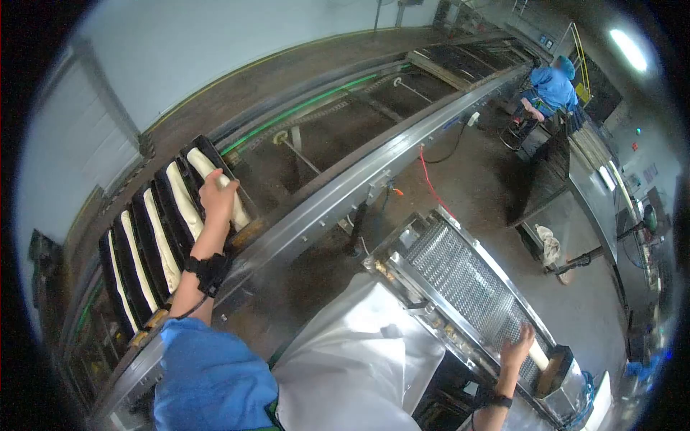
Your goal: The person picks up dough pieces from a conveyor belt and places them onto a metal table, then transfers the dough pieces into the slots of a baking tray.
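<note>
So the tray (167,215) sits on the long conveyor (345,183) at near left, dough strips (159,241) in it. Mesh belt (460,276)'s to the right, dough piece (537,355) at its near end. Table (594,197)'s further right, person (553,90) by its far end.

On the mesh conveyor (460,269): right hand (515,350) conceals part of a pale piece (537,355). Left of mesh conveyor: left hand (218,200) covers part of a dough strip (200,162). Beyond mesh conveyor: co-worker (555,89), hand detail too small to resolve.
</note>
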Tool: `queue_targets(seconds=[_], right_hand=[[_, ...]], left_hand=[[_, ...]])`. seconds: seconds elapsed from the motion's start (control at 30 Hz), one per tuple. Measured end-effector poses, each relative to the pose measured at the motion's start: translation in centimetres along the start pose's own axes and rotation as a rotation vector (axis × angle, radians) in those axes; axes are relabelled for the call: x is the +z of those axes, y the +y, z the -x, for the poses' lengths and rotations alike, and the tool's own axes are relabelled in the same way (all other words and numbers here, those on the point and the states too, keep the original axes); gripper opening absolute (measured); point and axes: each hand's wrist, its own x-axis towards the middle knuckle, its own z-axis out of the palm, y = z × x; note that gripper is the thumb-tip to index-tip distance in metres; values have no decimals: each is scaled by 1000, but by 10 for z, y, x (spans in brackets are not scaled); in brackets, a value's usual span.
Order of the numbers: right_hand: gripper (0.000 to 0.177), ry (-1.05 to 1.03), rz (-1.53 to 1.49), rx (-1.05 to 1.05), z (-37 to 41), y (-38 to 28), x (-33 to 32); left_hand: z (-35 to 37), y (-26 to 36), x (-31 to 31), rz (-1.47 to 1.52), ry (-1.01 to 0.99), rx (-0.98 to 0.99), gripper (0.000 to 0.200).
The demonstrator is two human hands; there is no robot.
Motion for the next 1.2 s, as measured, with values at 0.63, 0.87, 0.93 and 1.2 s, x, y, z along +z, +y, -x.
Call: queue_targets(seconds=[0.63,0.87,0.93,1.2], right_hand=[[36,-366,487,262,-16,-23,-10],[32,403,-732,853,137,-13,-88],[31,664,-859,1009,210,6,-105],[44,312,800,968,314,-21,-132]], left_hand=[[103,92,141,-203,-738,1469,29],[100,107,187,-188,-682,1229,35],[100,114,190,-219,-703,1217,36],[87,117,221,-290,-748,1240,40]])
